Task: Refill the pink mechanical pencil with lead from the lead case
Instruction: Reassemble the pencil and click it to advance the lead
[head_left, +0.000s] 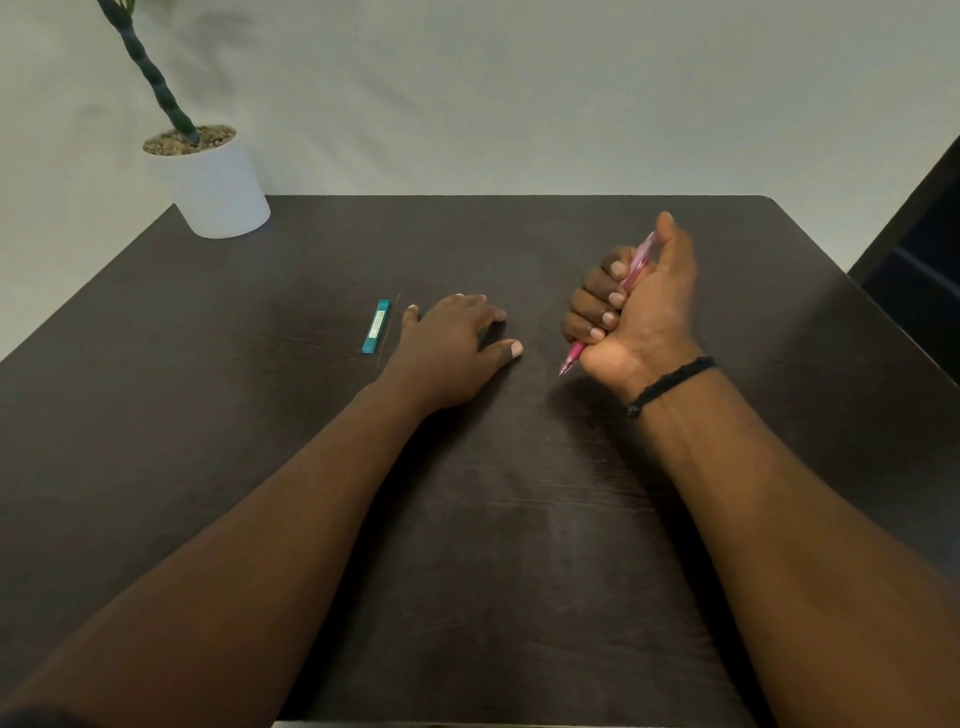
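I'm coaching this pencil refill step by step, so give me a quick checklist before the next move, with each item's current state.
1. Pink pencil held firmly in right hand: ok.
2. Pencil tip pointing down towards the table: ok.
3. Lead case within reach, just left of the left hand: ok.
4. Left hand free to pick it up: ok, fingers spread flat.
5. Lead case open: cannot tell.
6. Pencil cap removed: cannot tell, thumb hides it.

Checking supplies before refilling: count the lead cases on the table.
1. A teal lead case lies flat on the dark table, just left of the left hand. None seems hidden, though hands and forearms cover some surface.
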